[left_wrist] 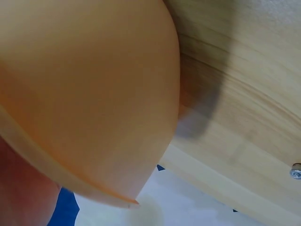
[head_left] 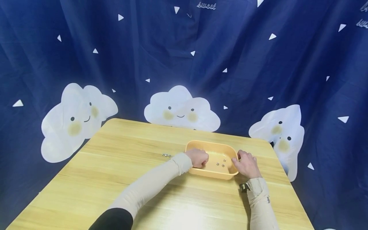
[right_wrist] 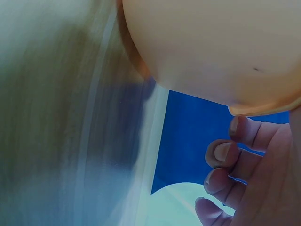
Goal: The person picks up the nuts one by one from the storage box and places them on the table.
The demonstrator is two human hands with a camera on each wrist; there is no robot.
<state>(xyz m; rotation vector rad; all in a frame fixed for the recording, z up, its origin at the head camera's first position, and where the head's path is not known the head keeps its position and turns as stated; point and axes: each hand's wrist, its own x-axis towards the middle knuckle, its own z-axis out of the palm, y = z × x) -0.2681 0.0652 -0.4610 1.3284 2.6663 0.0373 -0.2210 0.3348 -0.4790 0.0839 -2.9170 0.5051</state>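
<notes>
A shallow peach-orange plastic tray [head_left: 211,174] sits on the table. My left hand [head_left: 199,157] reaches over its left end with curled fingers down inside; whether they pinch anything is hidden. At the right end my right hand [head_left: 247,163] holds the tray's rim, thumb toward the inside and fingers outside. The right wrist view shows those bent fingers [right_wrist: 223,153] below the rim. Three small silver metal pieces [head_left: 223,165] lie on the tray floor, right of my left hand. Several similar metal pieces [head_left: 166,155] lie in a short row on the table, left of the tray.
The light wood table [head_left: 115,166] extends left of and in front of the tray. Behind it hangs a dark blue curtain [head_left: 172,70] printed with white clouds and triangles. One metal piece [left_wrist: 296,171] shows at the left wrist view's right edge.
</notes>
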